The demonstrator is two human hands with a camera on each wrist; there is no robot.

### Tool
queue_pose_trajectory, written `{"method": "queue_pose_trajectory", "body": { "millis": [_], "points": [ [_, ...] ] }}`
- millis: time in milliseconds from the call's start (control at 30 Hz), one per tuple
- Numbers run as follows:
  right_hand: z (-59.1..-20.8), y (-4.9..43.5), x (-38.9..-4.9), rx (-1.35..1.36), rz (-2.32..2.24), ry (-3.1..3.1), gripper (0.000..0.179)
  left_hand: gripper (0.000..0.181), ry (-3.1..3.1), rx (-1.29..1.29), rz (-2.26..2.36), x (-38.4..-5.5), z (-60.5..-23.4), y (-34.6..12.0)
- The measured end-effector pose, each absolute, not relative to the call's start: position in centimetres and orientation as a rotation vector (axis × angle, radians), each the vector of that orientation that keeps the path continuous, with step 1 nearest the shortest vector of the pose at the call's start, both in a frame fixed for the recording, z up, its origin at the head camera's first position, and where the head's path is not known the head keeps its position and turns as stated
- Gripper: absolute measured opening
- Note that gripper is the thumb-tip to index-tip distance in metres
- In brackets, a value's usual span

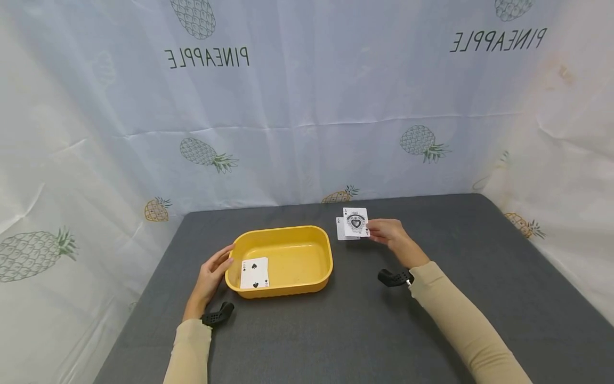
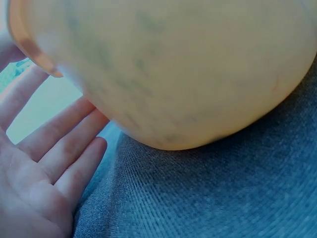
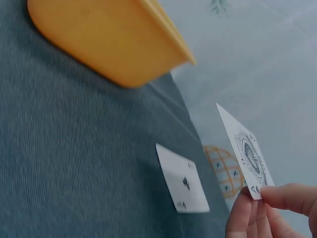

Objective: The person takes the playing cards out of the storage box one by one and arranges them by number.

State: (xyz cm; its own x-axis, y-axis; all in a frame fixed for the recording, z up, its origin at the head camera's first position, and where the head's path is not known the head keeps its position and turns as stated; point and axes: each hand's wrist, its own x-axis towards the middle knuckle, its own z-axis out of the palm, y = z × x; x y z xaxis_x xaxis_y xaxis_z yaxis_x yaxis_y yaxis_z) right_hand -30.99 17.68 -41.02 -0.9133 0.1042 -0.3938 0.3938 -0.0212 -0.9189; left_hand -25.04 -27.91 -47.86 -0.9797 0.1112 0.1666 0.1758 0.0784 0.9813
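Note:
My right hand (image 1: 387,234) pinches a playing card, the ace of spades (image 1: 355,222), by its lower right corner between thumb and fingers. The right wrist view shows that card (image 3: 245,151) tilted and raised off the table. Below it lies another ace (image 3: 184,182), apparently of clubs, partly covered by the held card in the head view. A yellow plastic tub (image 1: 299,256) stands left of these cards. Inside its left end lies a two of spades (image 1: 255,273), face up. My left hand (image 1: 211,274) touches the tub's left end with its fingers fairly straight.
Dark grey cloth covers the table (image 1: 307,336). White curtains (image 1: 307,96) printed with pineapples hang behind the table and along both sides. A black wrist camera (image 1: 395,277) sits on the right wrist and another (image 1: 218,314) on the left.

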Motion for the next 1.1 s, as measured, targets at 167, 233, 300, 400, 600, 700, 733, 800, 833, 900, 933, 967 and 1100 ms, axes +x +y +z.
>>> {"method": "queue_pose_trajectory", "body": {
  "millis": [167, 233, 300, 400, 600, 700, 733, 800, 833, 900, 933, 967, 1100],
  "points": [
    [-41.5, 19.2, -31.4, 0.602, -2.078, 2.057, 0.046, 0.049, -2.297, -0.27, -2.07, -25.0, -47.8, -27.9],
    [-41.8, 19.7, -31.5, 0.633, -2.088, 2.07, 0.048, 0.049, -2.312, -0.256, -2.058, -25.0, -47.8, -27.8],
    [-42.0, 20.3, -31.7, 0.654, -2.101, 2.073, 0.049, 0.049, -2.324, -0.249, -2.05, -25.0, -47.8, -27.8],
    [-42.4, 21.1, -31.9, 0.693, -2.101, 2.091, 0.049, 0.05, -2.327, -0.24, -2.049, -25.0, -47.7, -27.8],
    [-43.0, 22.6, -32.1, 0.741, -2.089, 2.107, 0.052, 0.05, -2.316, -0.231, -2.054, -25.0, -47.7, -27.8],
    [-43.3, 23.2, -32.3, 0.761, -2.079, 2.115, 0.054, 0.05, -2.315, -0.237, -2.053, -25.0, -47.6, -27.8],
    [-43.4, 23.4, -32.4, 0.77, -2.074, 2.118, 0.053, 0.05, -2.319, -0.239, -2.054, -25.0, -47.6, -27.8],
    [-43.6, 23.8, -32.5, 0.778, -2.078, 2.115, 0.054, 0.05, -2.322, -0.241, -2.051, -25.0, -47.6, -27.8],
    [-43.7, 24.0, -32.6, 0.785, -2.077, 2.114, 0.054, 0.05, -2.32, -0.243, -2.049, -25.0, -47.6, -27.8],
    [-43.9, 24.2, -32.8, 0.802, -2.081, 2.115, 0.054, 0.05, -2.317, -0.247, -2.051, -25.0, -47.7, -27.8],
    [-44.1, 24.3, -32.8, 0.815, -2.08, 2.118, 0.054, 0.05, -2.315, -0.251, -2.052, -25.1, -47.7, -27.9],
    [-44.2, 24.4, -32.9, 0.824, -2.08, 2.121, 0.054, 0.05, -2.308, -0.259, -2.054, -25.1, -47.8, -27.9],
    [-44.6, 24.6, -33.2, 0.86, -2.062, 2.141, 0.054, 0.049, -2.284, -0.292, -2.072, -25.1, -47.9, -27.9]
  ]
}}
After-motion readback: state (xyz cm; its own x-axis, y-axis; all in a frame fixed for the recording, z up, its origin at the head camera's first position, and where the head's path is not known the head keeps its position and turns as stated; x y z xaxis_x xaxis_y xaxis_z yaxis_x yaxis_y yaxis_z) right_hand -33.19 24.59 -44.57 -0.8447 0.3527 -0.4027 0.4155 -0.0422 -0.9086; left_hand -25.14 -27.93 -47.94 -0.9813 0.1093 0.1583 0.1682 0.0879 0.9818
